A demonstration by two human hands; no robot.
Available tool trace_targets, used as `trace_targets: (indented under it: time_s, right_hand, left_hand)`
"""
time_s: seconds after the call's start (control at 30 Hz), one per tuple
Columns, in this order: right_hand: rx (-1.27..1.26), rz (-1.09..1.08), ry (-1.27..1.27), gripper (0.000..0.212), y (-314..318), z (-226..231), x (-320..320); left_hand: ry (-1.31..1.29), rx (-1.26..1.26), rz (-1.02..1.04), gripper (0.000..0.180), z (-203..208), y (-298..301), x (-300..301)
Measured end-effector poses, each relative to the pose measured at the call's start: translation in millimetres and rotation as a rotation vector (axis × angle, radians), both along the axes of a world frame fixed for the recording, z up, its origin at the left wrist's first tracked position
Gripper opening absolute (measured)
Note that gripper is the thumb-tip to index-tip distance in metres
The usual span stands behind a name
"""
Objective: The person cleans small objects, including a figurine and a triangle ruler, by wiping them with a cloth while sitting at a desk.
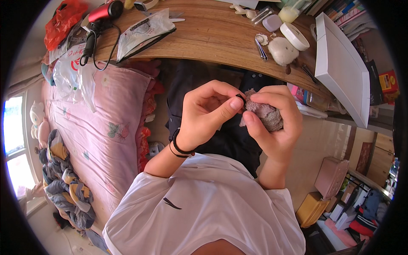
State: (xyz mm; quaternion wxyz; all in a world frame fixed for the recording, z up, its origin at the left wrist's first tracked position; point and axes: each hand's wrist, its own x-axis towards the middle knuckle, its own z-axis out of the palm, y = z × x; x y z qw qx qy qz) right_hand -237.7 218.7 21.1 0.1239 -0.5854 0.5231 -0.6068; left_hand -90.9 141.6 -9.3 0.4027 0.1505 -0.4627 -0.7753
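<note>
Both my hands are raised in front of my chest, close together. My right hand (pixel 281 114) is wrapped round a soft, fuzzy grey-pink bundle (pixel 270 116), which looks like bunched plush or yarn; the fingers cover part of it. At the bundle's left side, my left hand (pixel 205 107) pinches a small black strip or loop (pixel 241 99) between thumb and forefinger. The black piece touches or lies right beside the bundle; whether it is joined to it I cannot tell. Dark bands circle my left wrist.
Beyond my hands runs a wooden desk (pixel 212 34) with a red-and-black hair dryer (pixel 104 15), a clear zip pouch (pixel 144 32), a fluffy white plush (pixel 283 51) and a white box lid (pixel 342 70). A pink-covered bed (pixel 110 97) lies at left.
</note>
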Motion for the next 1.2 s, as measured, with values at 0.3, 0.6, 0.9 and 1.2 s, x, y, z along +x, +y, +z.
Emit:
trace_targets:
  time_s: [0.3, 0.6, 0.9, 1.2]
  right_hand:
    - [0.064, -0.025, -0.080, 0.021, 2, -4, 2]
    - [0.031, -0.034, 0.076, 0.020, 1, 2, 0]
    - [-0.005, -0.089, 0.150, 0.020, -2, -7, 1]
    - [0.016, -0.034, 0.196, 0.021, -1, -5, -5]
  left_hand:
    - [0.029, -0.094, -0.013, 0.019, -6, -3, -2]
    - [-0.102, -0.154, 0.056, 0.014, 5, 2, -1]
    - [-0.215, -0.294, 0.111, 0.024, 5, 1, -1]
    - [-0.176, -0.193, 0.123, 0.021, 2, 3, -2]
